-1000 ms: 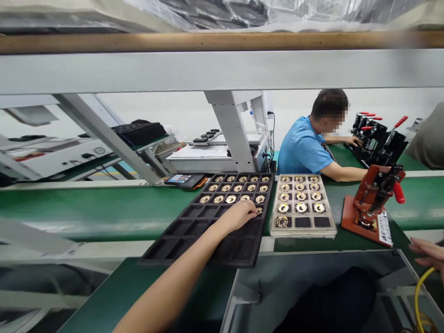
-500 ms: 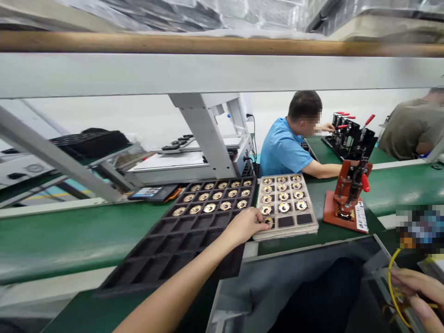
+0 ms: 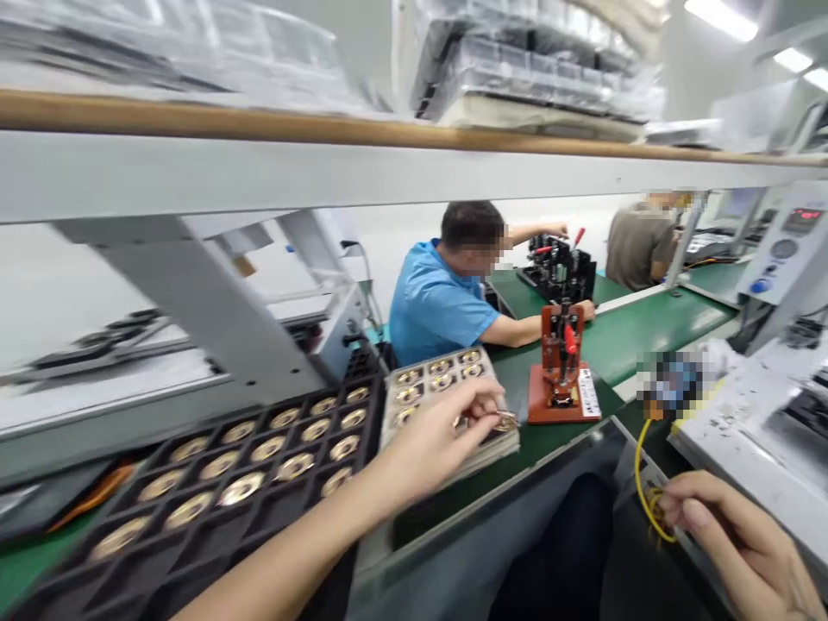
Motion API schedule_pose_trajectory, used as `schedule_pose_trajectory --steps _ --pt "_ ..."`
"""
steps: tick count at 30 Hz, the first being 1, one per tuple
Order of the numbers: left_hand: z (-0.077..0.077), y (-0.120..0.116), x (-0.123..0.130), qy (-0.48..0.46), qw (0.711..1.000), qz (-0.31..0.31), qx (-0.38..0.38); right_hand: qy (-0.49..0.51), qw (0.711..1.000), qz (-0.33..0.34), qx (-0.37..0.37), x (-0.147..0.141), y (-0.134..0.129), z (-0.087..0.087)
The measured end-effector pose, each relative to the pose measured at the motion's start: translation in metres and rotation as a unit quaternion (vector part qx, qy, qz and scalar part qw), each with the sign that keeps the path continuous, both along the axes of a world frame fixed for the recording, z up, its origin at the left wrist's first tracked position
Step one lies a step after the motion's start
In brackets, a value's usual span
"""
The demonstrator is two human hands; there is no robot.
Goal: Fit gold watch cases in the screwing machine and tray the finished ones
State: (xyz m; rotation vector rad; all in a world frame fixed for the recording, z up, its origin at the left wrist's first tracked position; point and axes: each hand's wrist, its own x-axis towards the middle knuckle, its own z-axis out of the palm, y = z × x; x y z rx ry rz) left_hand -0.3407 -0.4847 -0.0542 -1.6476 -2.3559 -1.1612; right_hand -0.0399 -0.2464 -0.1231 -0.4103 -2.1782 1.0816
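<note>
My left hand (image 3: pixel 446 427) is closed in a pinch on a small gold ring-shaped part (image 3: pixel 508 421), over the front right corner of the pale tray (image 3: pixel 482 457). Several similar gold parts sit in that tray's pockets; my hand and wrist hide some of them. Left of it lies a black tray (image 3: pixel 259 522) with gold parts (image 3: pixel 241 489) in its back rows and bare pockets in front. At the lower right, my right hand (image 3: pixel 737 535) has thumb and fingers drawn together at a looped yellow cord (image 3: pixel 640 461), apparently gripping it.
A red-brown toggle-clamp fixture (image 3: pixel 561 388) stands beyond the pale tray. A co-worker in blue (image 3: pixel 446 297) sits across, near black clamps with red handles. A grey shelf beam (image 3: pixel 388 177) crosses above. At right are a white machine (image 3: pixel 786 250) and a pale surface (image 3: pixel 743 431).
The view has swung right. My left hand has moved from the pale tray's front left pocket towards its front right, holding a gold part. My right hand shows more fully beside the yellow cord.
</note>
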Motion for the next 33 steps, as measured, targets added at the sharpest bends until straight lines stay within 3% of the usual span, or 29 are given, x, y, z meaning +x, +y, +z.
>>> schedule_pose_trajectory --steps 2,5,9,14,20,24,28,33 --pt "0.009 0.035 0.019 0.055 0.991 -0.115 0.043 0.003 0.999 0.006 -0.045 -0.004 -0.007 0.006" --pt "0.010 0.087 0.046 0.129 0.947 -0.268 0.120 0.052 0.992 0.031 -0.111 -0.008 -0.012 0.011" --pt "0.004 0.144 0.077 0.245 0.874 -0.381 0.176 0.074 0.989 0.015 -0.129 -0.003 -0.007 0.024" --pt "0.002 0.186 0.108 0.251 0.844 -0.438 0.181 0.050 0.989 -0.088 -0.107 0.027 0.004 0.036" --pt "-0.003 0.229 0.150 0.247 0.805 -0.500 0.202 0.051 0.982 -0.165 -0.072 0.070 0.015 0.032" --pt "-0.013 0.259 0.186 0.207 0.786 -0.556 0.174 0.046 0.966 -0.238 -0.089 0.105 0.022 0.028" --pt "-0.007 0.306 0.216 0.161 0.809 -0.551 0.126 0.034 0.934 -0.342 -0.094 0.157 0.031 0.018" --pt "0.020 0.399 0.264 0.161 0.850 -0.501 -0.013 0.033 0.888 -0.455 -0.057 0.221 0.029 0.018"
